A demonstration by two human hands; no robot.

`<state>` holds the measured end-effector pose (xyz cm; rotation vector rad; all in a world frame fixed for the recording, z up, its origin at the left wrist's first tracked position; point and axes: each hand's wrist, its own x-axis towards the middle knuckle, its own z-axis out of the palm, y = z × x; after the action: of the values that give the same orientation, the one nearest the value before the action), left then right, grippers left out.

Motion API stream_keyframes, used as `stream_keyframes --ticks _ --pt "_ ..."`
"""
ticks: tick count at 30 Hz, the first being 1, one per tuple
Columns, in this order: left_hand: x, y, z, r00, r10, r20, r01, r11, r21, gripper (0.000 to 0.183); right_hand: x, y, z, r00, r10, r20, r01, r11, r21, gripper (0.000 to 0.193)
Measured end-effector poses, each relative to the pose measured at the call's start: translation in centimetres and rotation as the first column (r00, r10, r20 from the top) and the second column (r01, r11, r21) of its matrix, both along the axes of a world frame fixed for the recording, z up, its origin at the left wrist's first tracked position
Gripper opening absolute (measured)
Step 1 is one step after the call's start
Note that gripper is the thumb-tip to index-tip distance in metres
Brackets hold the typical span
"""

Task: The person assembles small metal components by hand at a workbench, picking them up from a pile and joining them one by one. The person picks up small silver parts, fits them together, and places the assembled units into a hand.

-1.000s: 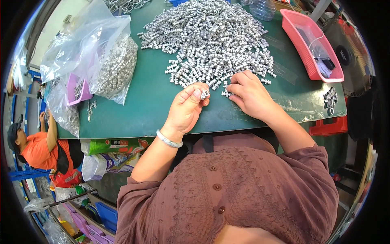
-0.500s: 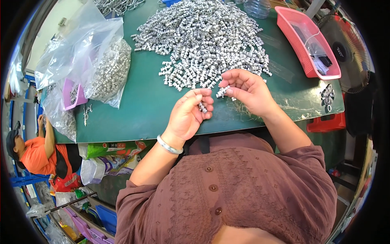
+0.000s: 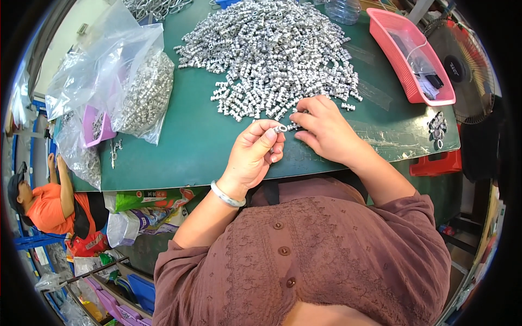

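Small metal pieces (image 3: 272, 60) lie heaped on the far middle of our green table (image 3: 179, 152). Furthest left, we see a co-worker (image 3: 51, 209) in orange. Next come clear plastic bags (image 3: 117, 51), one bulging with metal pieces, with a lilac tub (image 3: 103, 135) among them, crowding the table's left side. Below the edge, a green sack (image 3: 128, 201) bears printed lettering. Our left hand (image 3: 250, 152) pinches one ring-ended piece (image 3: 280, 129) between thumb and bent forefinger. Our right hand (image 3: 327, 130) curls, thumb slightly apart, over pieces at the heap's near edge; its fingers cover them, so we cannot tell whether it grips any. Further right stand a pink basket (image 3: 392, 68), a red stool (image 3: 437, 165) and a fan (image 3: 457, 68), its hub marking too blurred to read.
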<state>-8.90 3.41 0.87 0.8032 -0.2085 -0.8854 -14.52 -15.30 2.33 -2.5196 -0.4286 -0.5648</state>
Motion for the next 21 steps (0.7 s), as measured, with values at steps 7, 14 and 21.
stream_keyframes --ticks 7,14,21 --pt "0.18 0.42 -0.33 0.999 -0.039 -0.024 0.037 0.996 -0.078 0.010 0.39 0.61 -0.74 0.999 -0.050 -0.022 0.047 0.992 -0.121 0.015" --pt "0.29 0.69 -0.40 0.998 -0.058 -0.026 0.055 0.993 -0.101 0.011 0.59 0.96 -0.85 0.999 -0.037 -0.025 0.033 0.988 -0.151 0.006" --pt "0.42 0.76 -0.71 0.999 -0.043 -0.026 0.041 0.996 -0.085 0.011 0.35 1.02 -0.27 0.997 -0.055 -0.052 0.060 0.993 0.105 0.012"
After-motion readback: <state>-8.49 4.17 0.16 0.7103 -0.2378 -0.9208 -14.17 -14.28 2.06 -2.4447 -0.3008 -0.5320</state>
